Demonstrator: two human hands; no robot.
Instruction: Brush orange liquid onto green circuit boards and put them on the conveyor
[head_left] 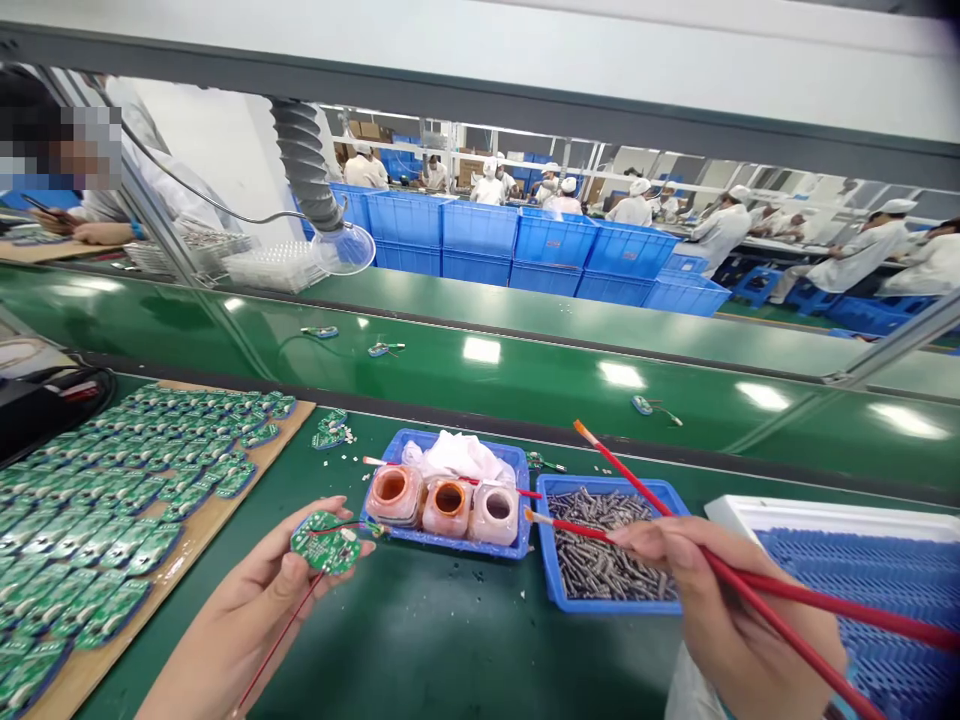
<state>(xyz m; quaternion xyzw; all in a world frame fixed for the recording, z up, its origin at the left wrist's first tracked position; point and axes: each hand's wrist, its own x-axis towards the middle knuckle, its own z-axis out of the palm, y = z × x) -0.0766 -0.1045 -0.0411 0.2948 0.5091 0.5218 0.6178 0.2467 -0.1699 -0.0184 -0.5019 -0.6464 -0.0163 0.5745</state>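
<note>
Between the thumb and fingers of my left hand (262,585) is a round green circuit board (327,543) with thin wires attached. A red wire or thin stick runs down from it past my wrist. My right hand (727,590) grips two red-handled paintbrushes (574,527), their bristle tips apart and pointing left. The lower tip hovers close to the right-hand jar. Ahead of my hands stands a blue tray (465,548) with three open jars (448,508), a white cloth (465,457) and more thin brushes. One jar has an orange-stained rim.
Many green circuit boards (112,500) lie in rows on a wooden board at left. A blue bin (622,605) of small metal parts and a white foam tray (750,515) stand at right. Beyond, a green conveyor (525,375) carries wired boards beneath an extraction hose (304,165). Co-workers sit farther off.
</note>
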